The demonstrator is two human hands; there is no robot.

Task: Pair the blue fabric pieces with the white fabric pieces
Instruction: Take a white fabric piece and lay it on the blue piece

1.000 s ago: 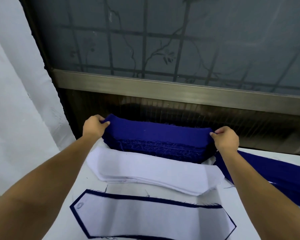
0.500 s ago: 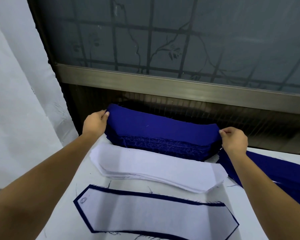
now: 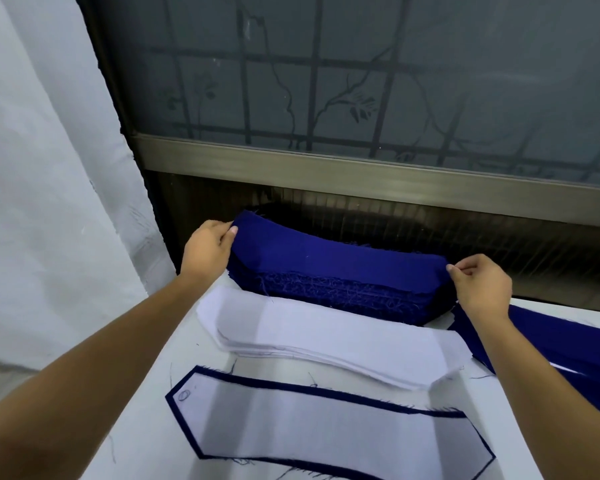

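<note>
White table (image 3: pixel 142 427), frosted window (image 3: pixel 326 81) behind. At 12 o'clock, blue stack (image 3: pixel 326 271) against the window frame: left grip (image 3: pixel 207 247) holds its left end, thumb on top; right grip (image 3: pixel 482 282) pinches the top piece's right end. Just nearer, white stack (image 3: pixel 326 341). At 6 o'clock, white-on-blue piece (image 3: pixel 326 441). At 3 o'clock, loose blue fabric (image 3: pixel 551 341), partly hidden by the right forearm.

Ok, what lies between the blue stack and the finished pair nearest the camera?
The stack of white pieces lies flat between the blue stack and the finished pair, with bare table on its near side; the head view shows it.
</note>
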